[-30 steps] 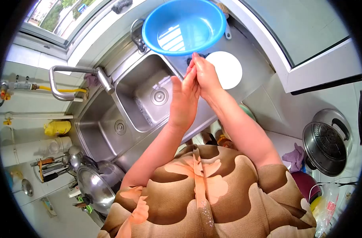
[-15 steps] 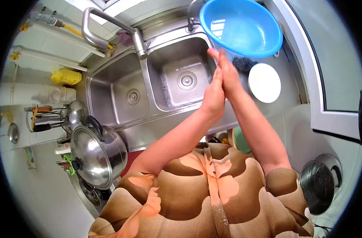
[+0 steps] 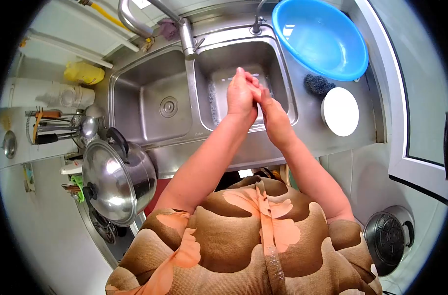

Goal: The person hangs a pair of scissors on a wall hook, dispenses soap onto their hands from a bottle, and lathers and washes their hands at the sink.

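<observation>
My left hand (image 3: 242, 97) and my right hand (image 3: 274, 117) touch each other above the right basin (image 3: 216, 69) of a steel double sink. The fingers of my left hand are bent against the fingers of my right hand. My right hand's fingers point up and lean on the left ones, partly overlapped. No object shows between the palms, though the inner sides are hidden. Some suds lie along the left side of that basin. The faucet (image 3: 187, 39) stands at the back, between the two basins.
A blue basin (image 3: 356, 54) sits at the back right, with a dark scrubber (image 3: 318, 84) and a white bowl (image 3: 340, 112) in front. A lidded steel pot (image 3: 108, 182) stands left, near hanging utensils (image 3: 57, 127) and a yellow bottle (image 3: 84, 73). Another pot (image 3: 388, 241) is at lower right.
The view has swung, so the sink and blue basin appear further right. My hands have moved from beside the blue basin to over the right basin, and their fingers have gone from pressed flat to bent together.
</observation>
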Tool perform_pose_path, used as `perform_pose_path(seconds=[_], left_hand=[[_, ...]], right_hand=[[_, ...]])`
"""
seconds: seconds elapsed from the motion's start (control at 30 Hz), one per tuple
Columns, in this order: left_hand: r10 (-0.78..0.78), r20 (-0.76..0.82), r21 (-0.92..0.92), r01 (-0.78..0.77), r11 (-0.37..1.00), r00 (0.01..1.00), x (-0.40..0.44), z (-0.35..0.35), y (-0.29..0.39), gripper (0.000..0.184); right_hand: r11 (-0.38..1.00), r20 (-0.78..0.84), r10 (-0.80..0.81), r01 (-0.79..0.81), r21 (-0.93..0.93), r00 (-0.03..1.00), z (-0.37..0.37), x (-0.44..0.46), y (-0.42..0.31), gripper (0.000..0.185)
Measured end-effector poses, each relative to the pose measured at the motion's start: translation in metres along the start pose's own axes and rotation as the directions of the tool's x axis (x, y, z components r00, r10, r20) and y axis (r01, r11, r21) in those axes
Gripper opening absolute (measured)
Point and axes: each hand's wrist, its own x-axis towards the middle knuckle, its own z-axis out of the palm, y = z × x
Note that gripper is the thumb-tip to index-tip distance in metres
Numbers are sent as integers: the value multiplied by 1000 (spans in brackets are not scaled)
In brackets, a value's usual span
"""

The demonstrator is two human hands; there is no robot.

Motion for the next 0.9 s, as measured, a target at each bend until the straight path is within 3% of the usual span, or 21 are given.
perform_pose_path(seconds=[0.07, 0.13, 0.17, 0.2, 0.23, 0.33, 0.4, 0.43, 0.47, 0.5, 0.53, 0.6, 0.67, 0.7, 0.73, 0.77, 0.8, 0.83, 0.87, 0.9], left_hand=[[-9, -75, -13, 9, 1000, 997, 0, -8, 7, 32], [-135, 111, -115, 148, 982, 985, 14, -36, 11, 35], [-115, 226, -72, 134, 988, 967, 20, -51, 12, 38], [-114, 225, -73, 134, 988, 968, 14, -40, 19, 38], [-159, 161, -77, 173, 982, 974, -2, -19, 30, 39], [-209, 56, -105, 214, 971, 976, -12, -24, 36, 46], [-129, 138, -200, 155, 967, 982, 5, -64, 28, 50], [-136, 50, -231, 144, 962, 989, 7, -70, 30, 53], [-133, -7, -238, 127, 963, 991, 9, -77, 32, 54], [-166, 16, -268, 165, 949, 986, 12, -83, 36, 55], [-202, 43, -296, 206, 933, 978, 16, -89, 39, 56], [-205, 19, -296, 201, 934, 979, 17, -90, 33, 52], [-159, -94, -185, 140, 973, 983, 23, -79, 23, 47], [-38, -262, -9, 37, 999, 964, 23, -73, 10, 43], [-36, -232, 92, 59, 994, 972, 29, -83, 3, 38], [-34, -202, 192, 74, 979, 979, 35, -93, -3, 34], [-38, -173, 118, 59, 991, 984, 41, -90, 1, 34], [-44, -143, 49, 51, 997, 989, 49, -88, 6, 34], [-54, -125, -19, 53, 998, 991, 49, -88, 9, 35], [-52, -77, -105, 44, 994, 996, 50, -94, 9, 37]], right_hand=[[993, 14, 71, -72, 92, 997, -4, -2, 8, 53], [975, 30, 128, -132, 178, 991, -6, 2, 16, 52], [945, 41, 167, -172, 278, 985, -7, 8, 20, 46], [903, 58, 204, -211, 374, 977, -7, 13, 22, 39], [761, -4, 322, -256, 596, 947, -1, 17, 23, 35], [648, -68, 404, -233, 725, 912, 26, 34, 37, 31], [813, -67, 319, -236, 533, 945, 38, 37, 70, 28], [991, -119, 134, -132, 21, 984, 42, 37, 68, 28], [871, -51, -53, 21, -490, 997, 50, 36, 67, 29], [750, -7, -217, 162, -641, 976, 57, 37, 74, 29], [752, 18, -209, 172, -636, 978, 58, 41, 79, 29], [609, 168, -403, 401, -684, 900, 48, 51, 82, 29], [559, 184, -364, 373, -741, 913, 29, 66, 82, 27], [465, 147, -308, 284, -839, 940, 19, 73, 87, 24], [355, 107, -258, 197, -914, 960, 15, 82, 96, 22], [653, -25, -97, 44, -756, 995, 15, 84, 110, 20], [651, -9, -105, 62, -756, 994, 16, 92, 104, 20], [892, -33, 87, -92, -442, 996, 17, 101, 99, 21], [958, 24, 284, -282, -56, 959, 19, 105, 94, 21], [936, 151, 349, -352, -3, 925, 9, 113, 90, 23]])
